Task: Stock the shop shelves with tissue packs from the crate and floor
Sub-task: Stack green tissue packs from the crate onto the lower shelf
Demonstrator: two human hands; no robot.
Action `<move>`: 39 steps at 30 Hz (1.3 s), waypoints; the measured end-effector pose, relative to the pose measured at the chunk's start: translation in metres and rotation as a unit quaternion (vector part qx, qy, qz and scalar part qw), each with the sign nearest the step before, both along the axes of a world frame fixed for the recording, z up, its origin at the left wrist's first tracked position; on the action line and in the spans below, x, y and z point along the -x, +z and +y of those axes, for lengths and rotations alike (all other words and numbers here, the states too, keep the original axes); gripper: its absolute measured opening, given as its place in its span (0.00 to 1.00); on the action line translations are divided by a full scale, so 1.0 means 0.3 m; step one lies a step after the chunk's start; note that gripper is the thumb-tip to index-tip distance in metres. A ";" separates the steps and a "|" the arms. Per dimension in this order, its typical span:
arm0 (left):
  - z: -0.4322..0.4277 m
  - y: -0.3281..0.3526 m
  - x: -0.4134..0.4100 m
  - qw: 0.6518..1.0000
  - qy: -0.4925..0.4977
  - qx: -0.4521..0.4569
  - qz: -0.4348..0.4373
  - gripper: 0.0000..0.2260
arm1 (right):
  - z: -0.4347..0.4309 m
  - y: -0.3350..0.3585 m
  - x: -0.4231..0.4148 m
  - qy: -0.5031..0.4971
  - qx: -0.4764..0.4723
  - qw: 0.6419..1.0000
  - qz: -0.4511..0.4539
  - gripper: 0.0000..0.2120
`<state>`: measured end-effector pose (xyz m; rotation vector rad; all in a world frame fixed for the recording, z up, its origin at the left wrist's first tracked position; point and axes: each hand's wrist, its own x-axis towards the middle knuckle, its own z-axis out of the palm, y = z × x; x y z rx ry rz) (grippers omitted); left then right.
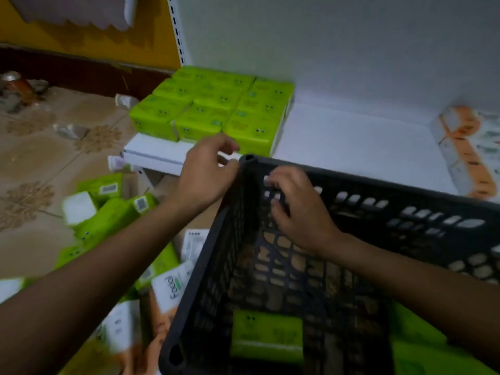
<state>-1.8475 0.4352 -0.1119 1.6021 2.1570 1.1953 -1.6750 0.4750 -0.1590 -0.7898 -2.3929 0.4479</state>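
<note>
I am gripping the black crate (378, 184) with both hands. My left hand (205, 174) is curling round its far left corner from outside, and my right hand (295, 209) is hooking its fingers into the lattice of the far wall from inside. The crate is sitting with its far rim just against the front edge of the white shelf (351, 136).

Both hands are holding the same end, so any lift is going to be lopsided. The near end could sag, and the green pack in the crate (266, 334) could slide towards me or tip out. My right fingertips are sitting in the holes and could get pinched if the wall flexes. If I swing the corner forward, it could knock the block of green packs on the shelf (216, 104), which is standing just behind my left hand and close to the shelf's front edge. The loose packs on the floor (108, 217) are lying right beside the crate, where it could crush them as it comes down.

I am counting:
- one crate
- one shelf in use
- one pack plainly inside the crate
- nine green packs across the top of the shelf block
- one cluster of orange-and-white packs (470, 147) at the shelf's right end

The blur is spoiling the floor count: perhaps five green packs there, plus a couple of white ones.
</note>
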 end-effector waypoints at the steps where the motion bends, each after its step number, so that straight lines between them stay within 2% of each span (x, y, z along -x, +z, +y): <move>1: -0.022 0.018 -0.038 0.999 -0.032 -0.019 0.006 0.08 | -0.050 -0.036 -0.023 0.027 0.064 0.997 -0.044 0.17; 3: -0.063 0.031 -0.108 0.995 -0.094 -0.028 0.022 0.09 | -0.153 -0.104 -0.059 0.082 0.170 0.971 -0.149 0.20; 6: -0.102 0.002 -0.196 0.986 -0.164 0.021 0.029 0.08 | -0.281 -0.184 -0.091 0.145 0.201 0.919 -0.308 0.36; 8: -0.112 -0.036 -0.237 0.975 -0.202 0.085 0.028 0.07 | -0.340 -0.210 -0.100 0.185 0.237 0.887 -0.351 0.47; 10: -0.109 -0.077 -0.263 0.953 -0.245 0.171 0.048 0.07 | -0.348 -0.218 -0.121 0.198 0.282 0.861 -0.375 0.49; 12: -0.102 -0.111 -0.279 0.925 -0.277 0.253 0.052 0.08 | -0.308 -0.221 -0.156 0.155 0.295 0.858 -0.390 0.42; 15: -0.090 -0.160 -0.288 0.901 -0.265 0.340 0.039 0.09 | -0.211 -0.259 -0.204 -0.013 0.360 0.887 -0.290 0.27; 17: -0.082 -0.203 -0.290 0.889 -0.253 0.379 0.054 0.12 | -0.157 -0.276 -0.229 -0.146 0.387 0.884 -0.218 0.17; 19: -0.079 -0.256 -0.288 0.865 -0.255 0.423 0.086 0.17 | -0.129 -0.295 -0.255 -0.214 0.412 0.855 -0.232 0.19; 22: -0.089 -0.350 -0.287 0.817 -0.237 0.512 0.115 0.30 | -0.128 -0.354 -0.285 -0.213 0.472 0.813 -0.267 0.29; 24: -0.104 -0.398 -0.289 0.797 -0.225 0.550 0.107 0.36 | -0.144 -0.383 -0.280 -0.237 0.537 0.774 -0.238 0.37; 26: -0.125 -0.436 -0.290 0.791 -0.209 0.569 0.088 0.46 | -0.156 -0.381 -0.261 -0.268 0.609 0.729 -0.160 0.38; 28: -0.136 -0.453 -0.292 0.805 -0.189 0.560 0.047 0.50 | -0.167 -0.365 -0.241 -0.266 0.670 0.688 -0.085 0.35; 29: -0.133 -0.451 -0.291 0.819 -0.176 0.547 0.013 0.49 | -0.166 -0.365 -0.235 -0.262 0.675 0.686 -0.064 0.32; 31: -0.109 -0.434 -0.280 0.855 -0.134 0.491 -0.095 0.36 | -0.148 -0.370 -0.235 -0.275 0.650 0.708 0.010 0.17; 32: -0.095 -0.414 -0.273 0.875 -0.109 0.449 -0.148 0.28 | -0.131 -0.359 -0.238 -0.295 0.642 0.704 0.070 0.09; 33: -0.082 -0.393 -0.266 0.893 -0.079 0.401 -0.187 0.19 | -0.110 -0.342 -0.251 -0.309 0.646 0.684 0.136 0.06; 35: -0.065 -0.376 -0.256 0.914 -0.025 0.331 -0.234 0.11 | -0.056 -0.314 -0.299 -0.320 0.662 0.627 0.256 0.11; 36: -0.061 -0.382 -0.257 0.916 -0.010 0.326 -0.236 0.11 | -0.032 -0.299 -0.327 -0.319 0.667 0.607 0.292 0.13; 37: -0.064 -0.390 -0.263 0.916 -0.009 0.337 -0.216 0.14 | -0.016 -0.285 -0.351 -0.310 0.670 0.604 0.301 0.13; 38: -0.070 -0.403 -0.272 0.916 -0.021 0.356 -0.186 0.19 | -0.012 -0.274 -0.370 -0.297 0.673 0.618 0.279 0.10; 39: -0.080 -0.421 -0.281 0.911 -0.049 0.379 -0.156 0.23 | -0.018 -0.268 -0.381 -0.279 0.671 0.649 0.225 0.06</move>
